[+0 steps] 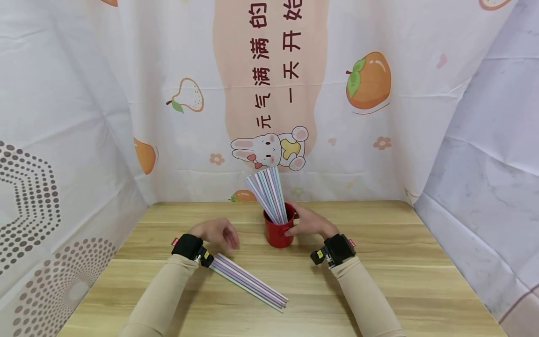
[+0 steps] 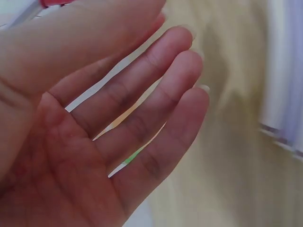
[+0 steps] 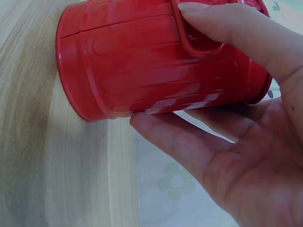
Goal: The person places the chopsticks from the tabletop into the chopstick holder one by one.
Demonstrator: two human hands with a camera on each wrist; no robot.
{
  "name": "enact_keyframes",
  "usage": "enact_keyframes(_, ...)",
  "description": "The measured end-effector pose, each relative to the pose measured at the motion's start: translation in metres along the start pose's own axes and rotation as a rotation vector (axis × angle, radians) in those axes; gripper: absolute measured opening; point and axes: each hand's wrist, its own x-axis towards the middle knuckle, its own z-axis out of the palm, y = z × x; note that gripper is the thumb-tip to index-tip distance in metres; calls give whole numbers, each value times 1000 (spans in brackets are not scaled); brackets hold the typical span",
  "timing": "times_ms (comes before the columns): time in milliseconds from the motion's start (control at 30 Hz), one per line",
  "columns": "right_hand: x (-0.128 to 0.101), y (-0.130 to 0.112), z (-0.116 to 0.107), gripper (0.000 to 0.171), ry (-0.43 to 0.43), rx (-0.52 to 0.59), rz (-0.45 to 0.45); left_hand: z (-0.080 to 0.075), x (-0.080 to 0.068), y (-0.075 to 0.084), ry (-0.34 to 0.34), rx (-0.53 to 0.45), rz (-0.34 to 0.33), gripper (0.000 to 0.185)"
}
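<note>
A red mug (image 1: pixel 279 234) stands upright toward the back of the table, with a bundle of long thin pastel sticks, like straws, (image 1: pixel 269 194) leaning left out of it. My right hand (image 1: pixel 309 221) grips the mug from its right side; in the right wrist view the thumb lies on the handle (image 3: pixel 201 49) and the fingers press the mug's wall. To the left, my left hand (image 1: pixel 216 231) hovers with loosely bent fingers and holds nothing. Several more pastel sticks (image 1: pixel 250 283) lie side by side on the table, just below that hand, their upper ends near its wrist.
The wooden table (image 1: pixel 379 281) ends at a printed curtain (image 1: pixel 189 140) close behind the mug. White cloth (image 1: pixel 63 117) hangs on the left, and a pale marbled sheet (image 1: pixel 484 164) on the right. Each wrist wears a black strap with a small camera.
</note>
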Motion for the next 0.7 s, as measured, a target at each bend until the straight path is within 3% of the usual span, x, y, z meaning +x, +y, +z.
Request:
enact_keyframes(100, 0, 0, 0, 91, 2, -7, 0, 6, -5, -8, -7, -7, -13, 28)
enact_keyframes(300, 0, -1, -1, 91, -2, -16, 15, 14, -15, -17, 47, 7, -31, 29)
enact_keyframes(600, 0, 0, -1, 90, -4, -9, 26, 17, -16, -27, 66, -11, 51, 25)
enact_keyframes(700, 1, 1, 0, 91, -6, -2, 35, 19, -17, -31, 84, -18, 45, 23)
